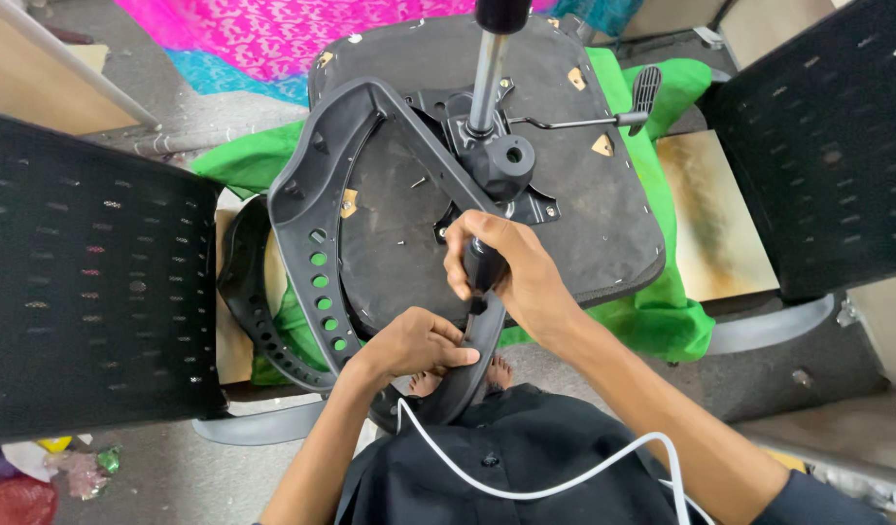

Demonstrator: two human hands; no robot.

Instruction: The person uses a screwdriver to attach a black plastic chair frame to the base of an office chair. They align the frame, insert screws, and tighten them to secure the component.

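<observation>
The right hand (511, 277) was clenched around a black-handled tool (483, 264), its long axis running upright, tip down against the curved black plastic armrest frame (317, 185). The left hand (414, 342) pressed flat, fingers loosely curled, on that frame's near end. The frame lay across one upturned black fabric-covered chair seat (584, 194), on green cloth (662, 311). Two black mesh chair backs (88, 282) flanked it.
</observation>
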